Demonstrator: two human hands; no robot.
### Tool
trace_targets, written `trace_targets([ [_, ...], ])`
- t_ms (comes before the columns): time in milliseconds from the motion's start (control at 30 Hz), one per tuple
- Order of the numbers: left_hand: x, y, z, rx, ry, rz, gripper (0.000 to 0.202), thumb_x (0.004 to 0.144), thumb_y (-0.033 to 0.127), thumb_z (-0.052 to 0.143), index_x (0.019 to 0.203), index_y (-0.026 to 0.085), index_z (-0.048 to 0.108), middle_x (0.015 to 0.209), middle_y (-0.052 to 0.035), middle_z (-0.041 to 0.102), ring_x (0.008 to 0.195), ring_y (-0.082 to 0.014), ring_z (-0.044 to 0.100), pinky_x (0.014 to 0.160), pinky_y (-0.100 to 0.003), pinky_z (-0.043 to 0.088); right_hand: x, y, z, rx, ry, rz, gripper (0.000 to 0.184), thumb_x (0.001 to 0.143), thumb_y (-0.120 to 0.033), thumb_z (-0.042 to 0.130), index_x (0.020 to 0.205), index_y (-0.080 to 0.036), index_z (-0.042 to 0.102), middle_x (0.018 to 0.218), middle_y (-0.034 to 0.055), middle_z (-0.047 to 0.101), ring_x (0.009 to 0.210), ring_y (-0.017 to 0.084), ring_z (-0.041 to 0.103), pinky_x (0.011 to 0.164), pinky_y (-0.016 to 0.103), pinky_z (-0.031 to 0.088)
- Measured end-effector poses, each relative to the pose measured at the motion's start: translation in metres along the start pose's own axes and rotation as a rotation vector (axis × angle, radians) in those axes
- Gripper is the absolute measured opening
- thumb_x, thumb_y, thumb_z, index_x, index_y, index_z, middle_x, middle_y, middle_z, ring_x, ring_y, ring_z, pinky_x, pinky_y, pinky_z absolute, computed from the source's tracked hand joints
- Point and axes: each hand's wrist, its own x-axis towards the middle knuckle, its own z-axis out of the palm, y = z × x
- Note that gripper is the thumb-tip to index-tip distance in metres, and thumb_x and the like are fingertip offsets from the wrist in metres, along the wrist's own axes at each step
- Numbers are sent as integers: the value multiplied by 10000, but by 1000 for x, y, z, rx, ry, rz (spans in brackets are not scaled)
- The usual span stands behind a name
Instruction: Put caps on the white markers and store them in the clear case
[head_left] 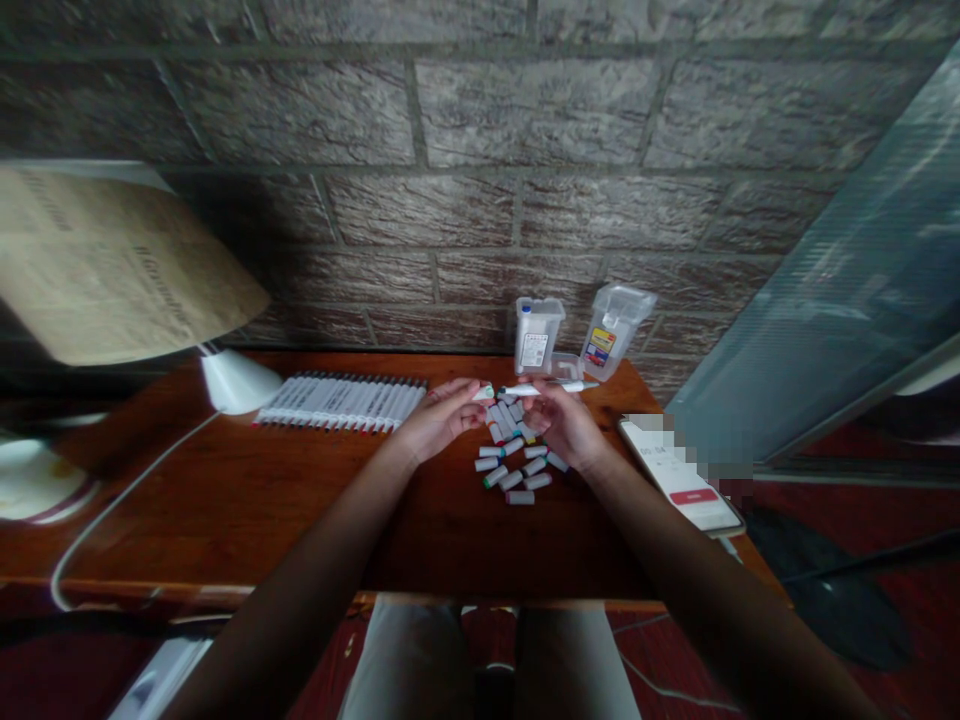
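Observation:
Between the fingers of my left hand (444,418) is a small marker cap (485,393) with a green end. My right hand (564,422) grips a white marker (551,388), held nearly level, its dark end pointing at the cap with a small gap between them. Below and between the hands lie several loose white caps (519,497) with coloured ends, partly hidden behind my right hand. To the left of my left hand, a row of white markers (341,402) lies side by side on the wooden table (300,520).
Two clear plastic boxes (538,335) stand at the back by the brick wall (465,210). A phone (682,475) lies at the table's right edge. On the left are a lamp (236,382) with its cord (135,495) and a round white dish (37,480).

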Motion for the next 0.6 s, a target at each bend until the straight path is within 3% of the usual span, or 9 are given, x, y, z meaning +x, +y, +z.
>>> trace_targets([
  [167,1,0,4,7,38,-9,447,570,431,936,778,122,689,633,29,610,530,-36,505,485,-145,362,3,6,-3,-123,19,-140,250,717,-390,761,867,-195,719,592,-43,552,448,56,314,418,231,163],
  [333,2,-2,5,96,59,8,458,582,474,918,718,117,666,590,31,559,498,-31,423,453,-161,267,2,10,-5,-288,28,-274,237,800,-418,711,907,-207,715,616,-42,557,446,64,321,422,239,201],
  [600,2,-4,6,226,69,36,500,596,560,878,626,128,628,532,38,495,470,-35,343,451,-206,196,-8,2,1,-599,10,-374,254,848,-466,669,929,-228,703,707,-3,639,613,148,564,563,280,454],
])
